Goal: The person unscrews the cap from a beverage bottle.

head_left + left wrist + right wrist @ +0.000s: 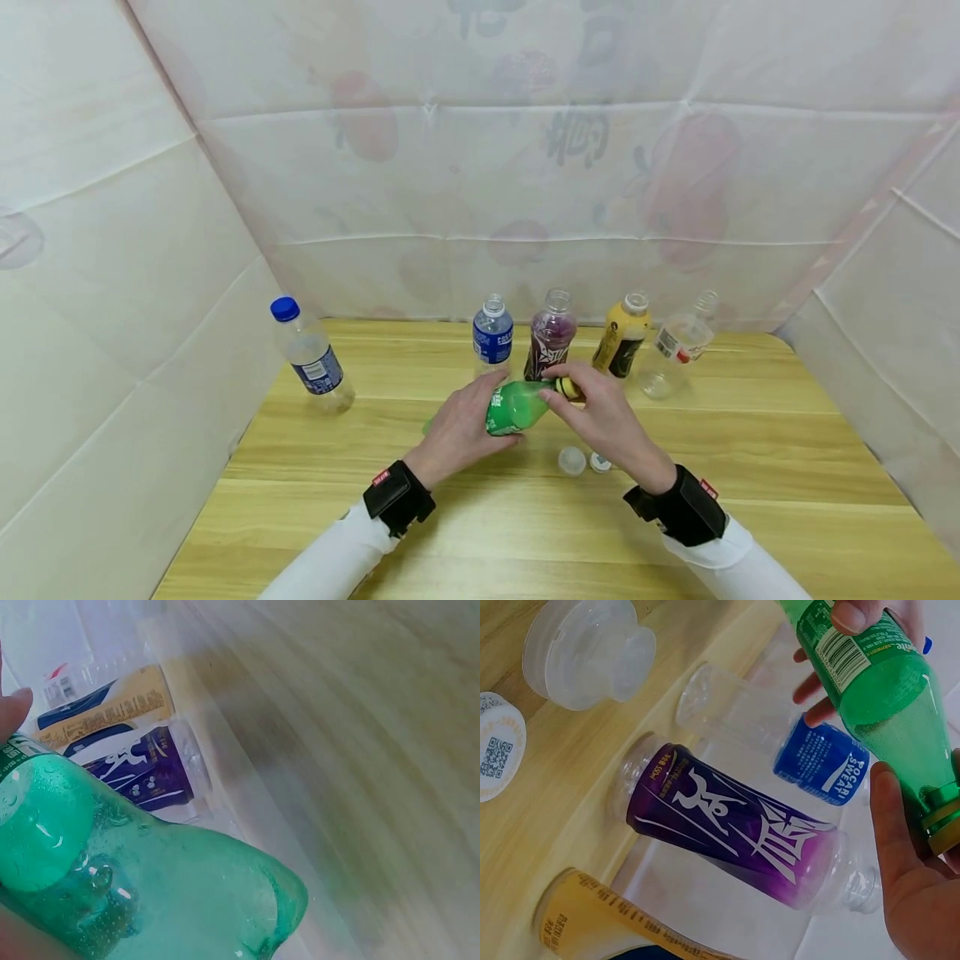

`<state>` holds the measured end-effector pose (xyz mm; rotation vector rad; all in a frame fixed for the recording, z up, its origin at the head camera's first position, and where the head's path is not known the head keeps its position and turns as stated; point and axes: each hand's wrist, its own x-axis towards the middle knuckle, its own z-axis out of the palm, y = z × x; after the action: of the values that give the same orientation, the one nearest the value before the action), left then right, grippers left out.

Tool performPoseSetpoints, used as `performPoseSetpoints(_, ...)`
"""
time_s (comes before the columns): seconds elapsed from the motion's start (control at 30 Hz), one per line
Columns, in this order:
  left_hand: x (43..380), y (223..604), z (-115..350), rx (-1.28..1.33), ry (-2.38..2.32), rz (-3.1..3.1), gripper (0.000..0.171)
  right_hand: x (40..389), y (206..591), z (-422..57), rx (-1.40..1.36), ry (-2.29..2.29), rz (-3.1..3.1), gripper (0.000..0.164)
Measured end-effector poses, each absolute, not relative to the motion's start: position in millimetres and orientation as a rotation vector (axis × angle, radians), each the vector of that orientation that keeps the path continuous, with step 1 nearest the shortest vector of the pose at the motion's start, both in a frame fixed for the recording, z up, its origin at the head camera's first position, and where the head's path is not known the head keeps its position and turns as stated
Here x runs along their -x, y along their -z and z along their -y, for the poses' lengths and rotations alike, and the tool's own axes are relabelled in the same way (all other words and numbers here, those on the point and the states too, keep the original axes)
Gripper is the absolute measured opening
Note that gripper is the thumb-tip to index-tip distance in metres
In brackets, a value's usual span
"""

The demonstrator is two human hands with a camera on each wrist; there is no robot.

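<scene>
My left hand [459, 425] grips the body of a green plastic bottle [517, 410], which lies tilted nearly sideways above the table, its neck toward the right. At that neck, my right hand [600, 412] pinches the yellow cap [567, 387] between thumb and fingers. The right wrist view shows the green bottle [889, 697] with its barcode label and the cap seated on the neck. Liquid or droplets show through the bottle's base [202, 885] in the left wrist view. Below the hands lie a translucent cap [572, 461] and a white cap [600, 462].
Behind the hands stand uncapped bottles: a blue-labelled one [492, 337], a purple one [551, 333], a yellow one [622, 333] and a clear one [675, 350]. Far left is a blue-capped bottle [315, 362]. Pale sheeting [450, 183] encloses the wooden table [525, 533].
</scene>
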<state>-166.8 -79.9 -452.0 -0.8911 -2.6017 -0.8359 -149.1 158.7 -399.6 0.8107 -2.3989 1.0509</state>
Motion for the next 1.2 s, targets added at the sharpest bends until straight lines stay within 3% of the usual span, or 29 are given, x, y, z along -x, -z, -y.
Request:
performPoseSetpoints(0.23, 162.5, 453.1, 78.2, 0.86, 0.936, 2.611, 0.088, 145.5, 394.5, -158.2, -0.739, -1.227, 2.505, 0.064)
performPoseSetpoints(0.3, 161.8, 453.8, 77.1, 0.848, 0.938, 2.604, 0.087, 144.2, 392.4, -157.9, -0.699, -1.244, 2.531, 0.065)
performPoseSetpoints(0.6, 159.6, 455.0, 74.1, 0.809, 0.965, 2.617, 0.084, 142.1, 393.6, -159.6, -0.551, -0.986, 2.468, 0.039)
performPoseSetpoints(0.87, 159.9, 457.0, 74.5, 0.806, 0.953, 2.621, 0.083, 147.5, 397.4, -159.4, -0.614, -0.871, 2.345, 0.011)
performPoseSetpoints(1.2, 158.7, 453.4, 78.0, 0.838, 1.004, 2.633, 0.082, 151.4, 396.6, -164.2, -0.777, -0.869, 2.321, 0.009)
